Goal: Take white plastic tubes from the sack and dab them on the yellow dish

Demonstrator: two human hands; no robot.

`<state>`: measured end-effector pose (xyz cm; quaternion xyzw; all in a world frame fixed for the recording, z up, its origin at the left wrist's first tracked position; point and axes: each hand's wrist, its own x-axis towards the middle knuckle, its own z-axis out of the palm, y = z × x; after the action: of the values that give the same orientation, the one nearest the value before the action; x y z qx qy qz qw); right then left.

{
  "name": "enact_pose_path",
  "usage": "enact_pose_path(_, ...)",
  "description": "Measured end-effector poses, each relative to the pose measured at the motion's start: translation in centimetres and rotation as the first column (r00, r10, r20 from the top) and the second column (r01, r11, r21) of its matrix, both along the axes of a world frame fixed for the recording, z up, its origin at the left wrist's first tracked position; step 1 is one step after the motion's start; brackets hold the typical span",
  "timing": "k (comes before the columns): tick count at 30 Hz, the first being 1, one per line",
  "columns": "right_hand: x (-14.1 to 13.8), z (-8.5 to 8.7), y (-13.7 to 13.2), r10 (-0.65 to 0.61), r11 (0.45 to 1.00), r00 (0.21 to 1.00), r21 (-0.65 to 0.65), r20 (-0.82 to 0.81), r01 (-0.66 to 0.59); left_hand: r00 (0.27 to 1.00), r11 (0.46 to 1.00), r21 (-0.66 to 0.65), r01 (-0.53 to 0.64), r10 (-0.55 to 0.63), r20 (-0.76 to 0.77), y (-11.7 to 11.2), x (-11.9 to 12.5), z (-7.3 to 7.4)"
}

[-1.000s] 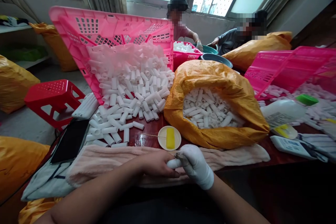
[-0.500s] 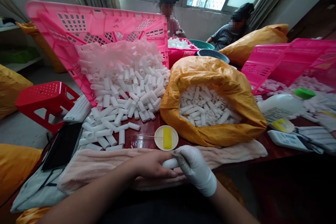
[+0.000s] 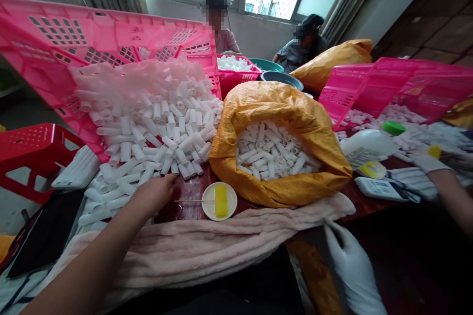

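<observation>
At the near edge of a heap of short white plastic tubes [image 3: 185, 155] is my bare left hand [image 3: 158, 194]. Its fingertips touch or nearly touch the tubes, and the back of the hand hides most of the fingers. My right hand [image 3: 347, 251], in a white glove, is low at the right, by the end of a pale pink towel [image 3: 229, 236]. A dark gap shows between its thumb and fingers, with nothing visible in it. A small white dish [image 3: 207, 211] holds a yellow block [image 3: 221, 201] and a thin stick [image 3: 192, 201].
A tipped pink crate [image 3: 121, 24] spills the tubes. Beside it an orange sack [image 3: 325, 142] holds more tubes. A bottle with a green cap [image 3: 393, 128] lies right. Another person's gloved hand [image 3: 424, 161] works at far right; two people sit by the windows.
My hands have parted: the left has moved left to the tube heap, the right down and right. The white tube between them is no longer in sight. The view has turned right.
</observation>
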<state>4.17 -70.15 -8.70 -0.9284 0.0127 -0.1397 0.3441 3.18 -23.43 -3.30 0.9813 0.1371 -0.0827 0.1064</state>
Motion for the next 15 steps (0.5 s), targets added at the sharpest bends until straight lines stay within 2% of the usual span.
enact_pose_path(2, 3.1, 3.2, 4.0, 0.186, 0.982, 0.967, -0.004, 0.176, -0.189, 0.997, 0.999, -0.038, 0.024, -0.022, 0.068, -0.5, -0.7, 0.6)
enact_pose_path(3, 4.9, 5.0, 6.3, 0.272, 0.962, 0.932, -0.045, 0.241, -0.269, 0.994, 0.997, -0.064, 0.037, -0.030, 0.105, -0.9, -1.0, 0.9)
enact_pose_path(4, 6.7, 6.7, 8.6, 0.364, 0.930, 0.900, -0.137, 0.238, -0.340, 0.987, 0.994, -0.097, 0.048, -0.032, 0.156, -1.3, -1.2, 1.1)
enact_pose_path(5, 8.6, 8.3, 10.8, 0.447, 0.883, 0.871, -0.256, 0.202, -0.393, 0.978, 0.991, -0.122, 0.058, -0.032, 0.207, -1.8, -1.4, 1.1)
enact_pose_path(7, 11.8, 10.6, 15.0, 0.526, 0.726, 0.850, -0.523, 0.004, -0.447, 0.962, 0.988, -0.129, 0.085, -0.048, 0.268, -2.9, -1.5, 0.7)
enact_pose_path(9, 14.1, 11.5, 18.2, 0.489, 0.591, 0.852, -0.648, -0.184, -0.480, 0.953, 0.984, -0.100, 0.146, -0.113, 0.283, -3.8, -1.4, 0.0)
enact_pose_path(10, 14.9, 11.5, 19.4, 0.461, 0.557, 0.854, -0.670, -0.242, -0.491, 0.947, 0.980, -0.077, 0.183, -0.155, 0.283, -4.2, -1.4, -0.4)
enact_pose_path(12, 15.8, 11.0, 20.9, 0.431, 0.540, 0.854, -0.675, -0.290, -0.502, 0.929, 0.967, -0.030, 0.253, -0.235, 0.285, -4.7, -1.3, -1.1)
enact_pose_path(15, 16.0, 9.6, 21.7, 0.401, 0.524, 0.850, -0.676, -0.341, -0.519, 0.905, 0.945, -0.014, 0.325, -0.307, 0.294, -4.9, -1.3, -1.8)
